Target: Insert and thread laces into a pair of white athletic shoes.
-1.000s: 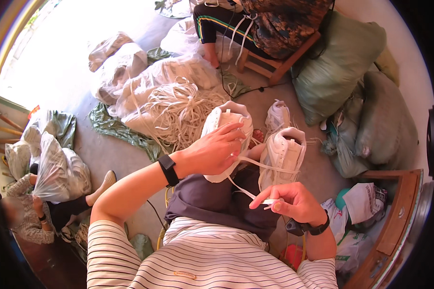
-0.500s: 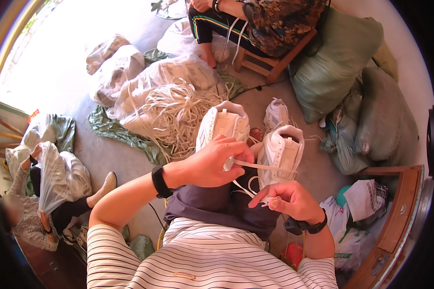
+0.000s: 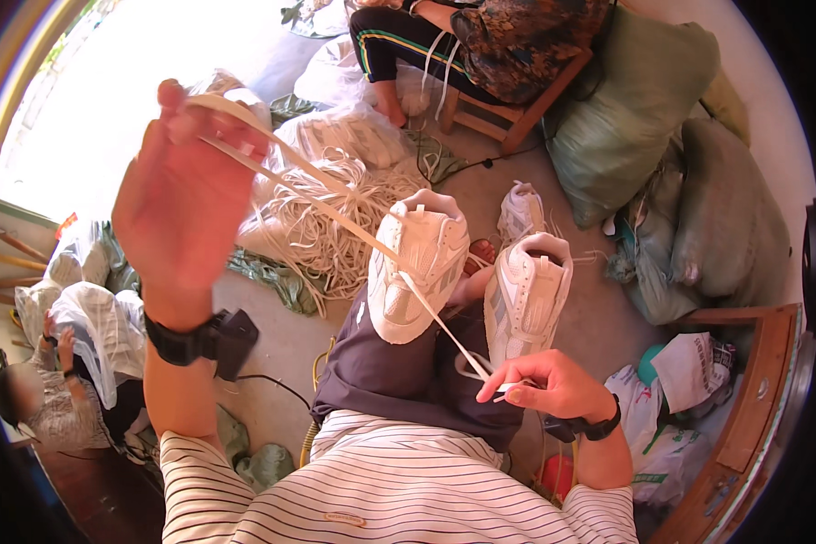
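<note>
My left hand point(image 3: 190, 199) is raised at the upper left, slightly blurred, its fingers closed on a flat cream shoelace point(image 3: 367, 238). From there the lace stretches taut down across a white sneaker point(image 3: 399, 304) resting on my left thigh. Its other end reaches my right hand point(image 3: 553, 385), which pinches the lace between thumb and fingers near my lap. A second white sneaker point(image 3: 521, 299) rests on my right leg, just beyond the right hand, with its opening facing away from me. Whether the lace passes through any eyelet is not clear.
A heap of loose laces point(image 3: 335, 204) lies ahead on plastic bags. Another light sneaker point(image 3: 521, 210) stands beyond my knees. Big green sacks point(image 3: 630, 118) and a wooden drawer unit point(image 3: 757, 408) line the right. One person sits on a wooden chair point(image 3: 517, 113) ahead, another at left handles bags.
My left hand has swung up and left from above the sneakers, drawing the lace out long and taut. My right hand has barely moved. At left, the other person's hands and bag have shifted.
</note>
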The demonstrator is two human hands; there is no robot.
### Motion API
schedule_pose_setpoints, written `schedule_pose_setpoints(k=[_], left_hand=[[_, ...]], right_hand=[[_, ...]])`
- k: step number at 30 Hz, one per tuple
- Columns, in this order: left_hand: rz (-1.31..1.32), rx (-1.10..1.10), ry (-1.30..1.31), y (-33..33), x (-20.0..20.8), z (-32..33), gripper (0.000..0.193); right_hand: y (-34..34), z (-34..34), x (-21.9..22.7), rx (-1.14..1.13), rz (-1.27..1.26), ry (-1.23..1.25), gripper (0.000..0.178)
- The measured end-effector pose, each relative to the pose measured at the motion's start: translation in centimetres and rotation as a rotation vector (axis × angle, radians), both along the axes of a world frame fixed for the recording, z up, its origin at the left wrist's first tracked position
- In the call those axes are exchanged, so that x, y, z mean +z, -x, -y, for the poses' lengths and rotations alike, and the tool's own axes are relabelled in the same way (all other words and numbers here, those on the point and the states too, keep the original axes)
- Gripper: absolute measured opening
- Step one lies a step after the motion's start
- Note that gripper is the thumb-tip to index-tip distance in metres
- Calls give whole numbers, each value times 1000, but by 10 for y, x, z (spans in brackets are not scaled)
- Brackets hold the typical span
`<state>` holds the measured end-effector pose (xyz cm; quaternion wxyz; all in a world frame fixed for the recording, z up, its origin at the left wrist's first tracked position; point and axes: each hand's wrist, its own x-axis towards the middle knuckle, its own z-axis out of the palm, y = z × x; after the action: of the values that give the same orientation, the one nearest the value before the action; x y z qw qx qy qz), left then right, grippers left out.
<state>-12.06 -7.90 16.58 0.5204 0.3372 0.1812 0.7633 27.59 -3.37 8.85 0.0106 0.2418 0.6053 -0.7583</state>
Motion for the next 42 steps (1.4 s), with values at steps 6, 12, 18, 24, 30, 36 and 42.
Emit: schedule_pose_setpoints(k=[6, 12, 18, 24, 30, 36, 42], left_hand=[[24, 599, 309, 93, -53, 5, 30], [-712, 607, 794, 107, -132, 20, 23], [-1337, 274, 885, 58, -188, 13, 31], [-1246, 22, 631, -21, -193, 1, 46], [-1295, -17, 557, -28, -205, 1, 38], [-1367, -47, 556, -30, -198, -1, 28], [-1243, -40, 499, -39, -204, -1, 27]], right_hand=[[-43, -19, 14, -128, -51, -54, 33], [-84, -29, 29, -574, -134, -245, 50], [-71, -18, 34, -573, 48, -366, 45], [-23, -1, 26, -259, 348, -856, 20], [-4, 4, 33, -194, 434, -1228, 19], [43, -1, -4, -548, 126, -868, 47], [106, -6, -92, -721, -54, -305, 72]])
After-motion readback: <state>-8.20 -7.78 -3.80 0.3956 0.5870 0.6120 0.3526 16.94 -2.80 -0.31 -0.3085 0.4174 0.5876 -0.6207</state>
